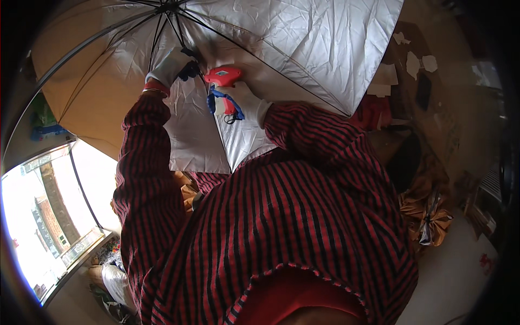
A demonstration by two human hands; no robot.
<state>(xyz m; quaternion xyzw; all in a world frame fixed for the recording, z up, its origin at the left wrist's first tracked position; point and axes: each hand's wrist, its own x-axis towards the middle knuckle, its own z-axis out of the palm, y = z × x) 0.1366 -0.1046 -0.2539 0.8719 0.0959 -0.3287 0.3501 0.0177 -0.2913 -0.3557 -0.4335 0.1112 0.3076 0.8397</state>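
Observation:
An open umbrella [314, 32] with a silver inner lining and dark metal ribs spreads in front of me, its hub [169, 6] at the top. My left hand [173, 66], in a white glove with dark fingertips, closes at a rib running down from the hub; its fingertips are partly hidden. Just right of it, my right hand [246, 103], in a white and blue glove, grips a red pistol-shaped hand tool [223, 76]. A small dark loop hangs from the tool's handle. The tool's front end points left, close to that same rib and my left fingers.
A bright window [57, 216] is at the left, beside the umbrella's tan panel. Brown cardboard [441, 103] with torn white paper patches stands at the right. Folded orange-brown umbrellas [433, 222] lie at the lower right. Bagged things [115, 284] sit below the window.

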